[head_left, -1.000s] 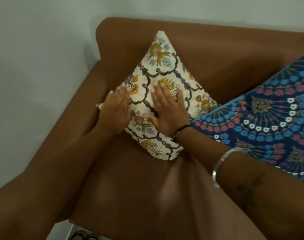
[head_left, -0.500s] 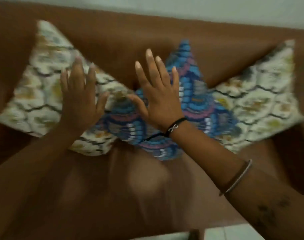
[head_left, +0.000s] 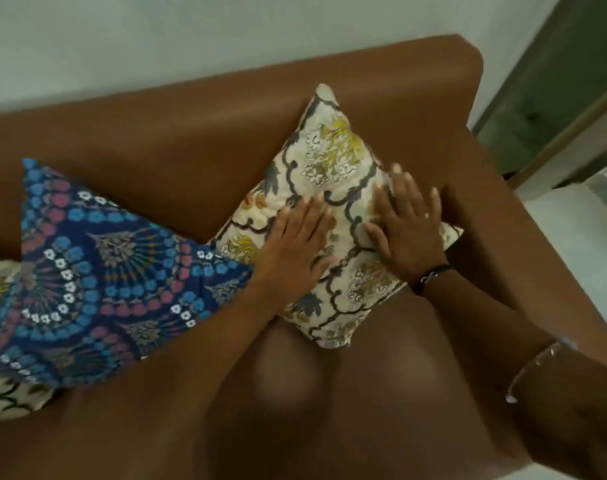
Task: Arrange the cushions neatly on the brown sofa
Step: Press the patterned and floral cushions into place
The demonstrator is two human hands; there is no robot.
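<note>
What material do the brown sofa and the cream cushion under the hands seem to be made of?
Brown sofa: probably leather or faux leather, smooth with a soft sheen; pale highlights run along the backrest. Which of the two cannot be told.
Cream cushion: seems woven fabric, matte, with a printed grey lattice and yellow flowers; it creases softly at the edges.

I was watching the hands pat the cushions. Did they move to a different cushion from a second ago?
Yes. Both hands, left hand and right hand, now press the cream floral cushion at the brown sofa's right end, past the blue cushion; earlier they pressed the left-end one.
</note>
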